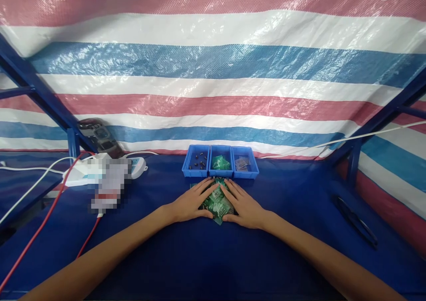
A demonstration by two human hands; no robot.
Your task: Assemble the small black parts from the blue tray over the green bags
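Observation:
A pile of small green and clear plastic packets (218,202) lies on the blue table. My left hand (193,202) rests against the pile's left side, fingers spread and lying flat over its edge. On the right side my right hand (244,205) touches the pile in the same way, fingers apart. Just beyond the pile stand three blue bins side by side: the left bin (196,173) holds several small dark parts, the middle bin (221,173) holds green packets, and the right bin (246,175) holds small clear packets.
At the left lie a white power strip (75,176), a partly blurred object with a red cable (89,238), and a dark transparent object (100,134). Black glasses (356,222) lie at the right. A striped tarp (213,85) hangs behind, between blue metal posts.

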